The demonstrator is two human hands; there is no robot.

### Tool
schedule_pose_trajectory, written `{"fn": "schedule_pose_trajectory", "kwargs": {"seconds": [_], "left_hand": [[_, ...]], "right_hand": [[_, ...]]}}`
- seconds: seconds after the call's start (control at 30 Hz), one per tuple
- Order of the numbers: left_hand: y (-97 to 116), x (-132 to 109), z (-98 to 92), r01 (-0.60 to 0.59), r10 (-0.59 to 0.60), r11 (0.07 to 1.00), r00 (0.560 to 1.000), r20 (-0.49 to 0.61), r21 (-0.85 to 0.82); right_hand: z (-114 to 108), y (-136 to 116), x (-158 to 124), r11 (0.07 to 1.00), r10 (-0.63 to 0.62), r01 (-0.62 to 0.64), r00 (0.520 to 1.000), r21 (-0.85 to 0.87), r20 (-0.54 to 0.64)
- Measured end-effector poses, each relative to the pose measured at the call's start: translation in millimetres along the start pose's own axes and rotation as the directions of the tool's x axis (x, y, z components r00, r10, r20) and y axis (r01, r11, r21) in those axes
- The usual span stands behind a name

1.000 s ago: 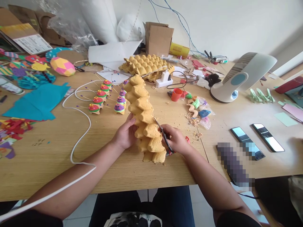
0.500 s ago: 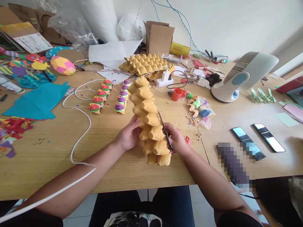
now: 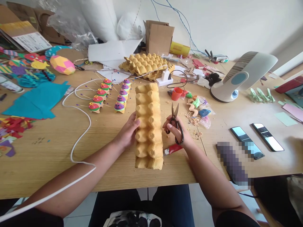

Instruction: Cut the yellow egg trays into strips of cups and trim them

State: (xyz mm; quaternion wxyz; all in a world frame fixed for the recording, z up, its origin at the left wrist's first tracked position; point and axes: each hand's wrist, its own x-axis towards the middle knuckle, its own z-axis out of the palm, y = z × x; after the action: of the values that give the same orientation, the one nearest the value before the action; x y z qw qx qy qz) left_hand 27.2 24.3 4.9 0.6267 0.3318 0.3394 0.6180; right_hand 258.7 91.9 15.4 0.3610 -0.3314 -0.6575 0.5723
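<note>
My left hand [image 3: 129, 130] grips the left edge of a yellow egg carton strip [image 3: 149, 126], thumb on its front. The strip is two cups wide and stands lengthwise in front of me, above the table. My right hand [image 3: 177, 130] is closed around the handles of dark scissors [image 3: 175, 118]. Their blades are parted, point away from me and are clear of the strip. Below the right hand a red-handled utility knife [image 3: 173, 149] lies on the table, partly covered. Behind the hands stand two rows of painted carton cups, red-topped ones [image 3: 98, 99] and purple-topped ones [image 3: 121, 99].
More egg cartons [image 3: 148, 64] are stacked at the back beside a white power strip [image 3: 164, 82]. Right of centre are a red cup [image 3: 176, 94] and bagged clay [image 3: 204, 113]. A white fan [image 3: 239, 78] and phones [image 3: 267, 137] stand further right. A white cable [image 3: 81, 142] crosses the left side.
The scissors have come away from the strip's right edge, and their blades now show parted. The strip has turned from leaning to nearly straight, uncovering the utility knife.
</note>
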Motion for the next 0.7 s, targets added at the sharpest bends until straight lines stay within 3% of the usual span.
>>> {"fn": "schedule_pose_trajectory", "kwargs": {"seconds": [0.1,0.53,0.7], "left_hand": [[-3.0,0.2,-2.7,-0.001,0.000,0.999,1.000,0.014,0.036],[-9.6,-0.1,-8.2,-0.061,0.049,0.993,0.992,0.116,0.103],[-8.0,-1.0,-7.8,-0.034,0.024,0.996,0.994,0.108,0.088]], "right_hand": [[0.5,2.5,0.0,0.995,0.027,-0.032,0.998,0.092,0.048],[3.6,-3.4,1.2,0.986,0.061,-0.075,0.994,0.152,0.094],[3.2,-3.1,1.5,0.995,0.049,-0.050,0.999,0.091,0.015]]}}
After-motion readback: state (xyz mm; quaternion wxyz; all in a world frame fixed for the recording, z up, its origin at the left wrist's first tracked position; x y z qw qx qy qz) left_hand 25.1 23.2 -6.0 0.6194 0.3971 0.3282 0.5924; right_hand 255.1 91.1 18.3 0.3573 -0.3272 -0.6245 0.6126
